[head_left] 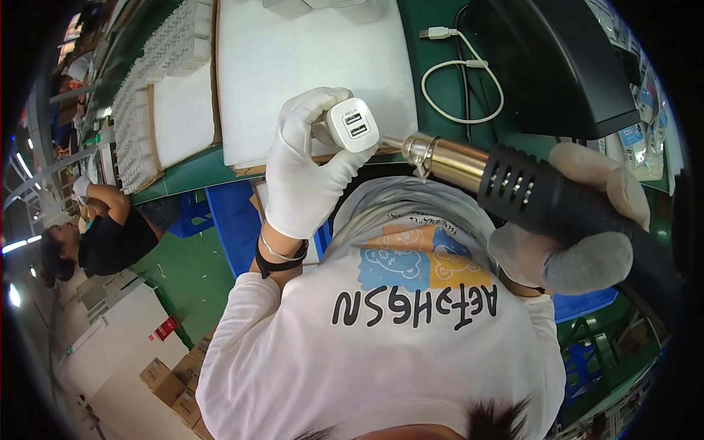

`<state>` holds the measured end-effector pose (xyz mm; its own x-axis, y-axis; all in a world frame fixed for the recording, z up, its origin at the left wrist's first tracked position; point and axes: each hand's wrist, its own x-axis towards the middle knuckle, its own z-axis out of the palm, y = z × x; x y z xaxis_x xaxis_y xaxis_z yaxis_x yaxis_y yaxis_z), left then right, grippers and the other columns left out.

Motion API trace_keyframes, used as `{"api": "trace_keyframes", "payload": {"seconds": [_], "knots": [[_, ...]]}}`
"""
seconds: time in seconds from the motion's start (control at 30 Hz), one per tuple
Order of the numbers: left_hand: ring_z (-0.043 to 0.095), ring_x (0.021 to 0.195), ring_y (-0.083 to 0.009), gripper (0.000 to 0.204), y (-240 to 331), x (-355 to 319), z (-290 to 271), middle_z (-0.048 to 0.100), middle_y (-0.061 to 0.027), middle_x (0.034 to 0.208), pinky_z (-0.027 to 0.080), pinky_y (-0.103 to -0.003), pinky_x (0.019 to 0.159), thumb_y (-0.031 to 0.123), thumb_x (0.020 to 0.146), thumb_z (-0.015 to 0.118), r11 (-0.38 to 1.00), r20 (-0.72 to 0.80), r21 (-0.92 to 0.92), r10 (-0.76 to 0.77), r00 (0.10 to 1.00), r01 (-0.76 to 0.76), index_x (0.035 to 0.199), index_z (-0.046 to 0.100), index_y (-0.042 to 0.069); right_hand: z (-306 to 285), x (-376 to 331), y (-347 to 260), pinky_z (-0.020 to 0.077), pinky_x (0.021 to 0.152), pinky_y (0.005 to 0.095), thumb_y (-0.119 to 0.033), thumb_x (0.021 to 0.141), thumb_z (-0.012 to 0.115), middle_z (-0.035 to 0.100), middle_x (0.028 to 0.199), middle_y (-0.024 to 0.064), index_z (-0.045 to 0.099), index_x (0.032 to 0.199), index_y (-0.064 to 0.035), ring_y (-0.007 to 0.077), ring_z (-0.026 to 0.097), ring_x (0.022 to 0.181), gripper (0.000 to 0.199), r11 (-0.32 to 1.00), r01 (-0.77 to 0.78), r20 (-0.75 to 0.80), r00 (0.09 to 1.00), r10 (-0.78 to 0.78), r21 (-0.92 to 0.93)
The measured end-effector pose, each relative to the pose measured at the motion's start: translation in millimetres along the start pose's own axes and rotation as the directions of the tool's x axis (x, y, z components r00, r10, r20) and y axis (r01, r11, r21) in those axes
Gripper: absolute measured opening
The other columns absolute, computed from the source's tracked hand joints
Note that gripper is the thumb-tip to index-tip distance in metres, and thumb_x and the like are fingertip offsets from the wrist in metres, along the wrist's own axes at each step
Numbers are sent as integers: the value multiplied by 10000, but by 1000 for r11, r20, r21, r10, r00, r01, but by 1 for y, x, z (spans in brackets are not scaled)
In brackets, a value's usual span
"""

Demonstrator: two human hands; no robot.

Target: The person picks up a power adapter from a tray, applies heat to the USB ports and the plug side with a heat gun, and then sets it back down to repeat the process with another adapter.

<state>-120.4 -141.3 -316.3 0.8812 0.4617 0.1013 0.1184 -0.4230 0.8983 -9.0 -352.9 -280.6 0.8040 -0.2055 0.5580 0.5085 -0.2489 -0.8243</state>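
My left hand [304,172], in a white glove, grips a small white charger [354,125] between curled fingers and thumb. Two USB ports on its end face are turned up toward me. My right hand [561,257], with pale coverings over the fingertips, is wrapped around the black vented handle of a hot-air gun [506,176]. The gun's brass-coloured metal barrel points left, and its thin nozzle tip lies close to the charger's right side in this view. Whether tip and charger touch, I cannot tell.
Under the charger lies a white foam sheet [315,66] on the green bench. Trays of white parts [172,51] stand left, a white USB cable [480,64] and black equipment [557,66] right. A co-worker [110,227] is far left, near stacked cartons [172,385].
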Motion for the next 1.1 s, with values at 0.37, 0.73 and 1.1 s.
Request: {"api": "trace_keyframes", "payload": {"seconds": [0.37,0.73,1.1], "knots": [[577,1040,-181,581,-5,1,-2,540,-74,1201,502,-293,893,-48,683,786,1000,-2,16,22,1000,-22,1192,533,74,-2,0,-4,421,723,212,-513,925,511,511,749,-6,557,872,-45,64,520,732,474,1000,3,7,1000,-3,-7],[580,1036,-185,577,-6,2,-2,548,-85,1184,493,-305,902,-26,680,793,1000,-4,16,5,1000,-5,1186,535,75,17,-4,-7,423,711,214,-509,928,505,512,745,-2,556,870,-43,67,520,723,472,1000,3,12,1000,-2,-18],[585,1011,-179,576,-2,1,1,547,-78,1190,497,-293,877,-20,681,799,999,-9,-36,-29,1000,29,1183,534,73,18,-6,-9,424,699,216,-505,931,498,513,741,1,554,869,-42,70,520,714,471,1000,4,14,1000,-3,-27]]}}
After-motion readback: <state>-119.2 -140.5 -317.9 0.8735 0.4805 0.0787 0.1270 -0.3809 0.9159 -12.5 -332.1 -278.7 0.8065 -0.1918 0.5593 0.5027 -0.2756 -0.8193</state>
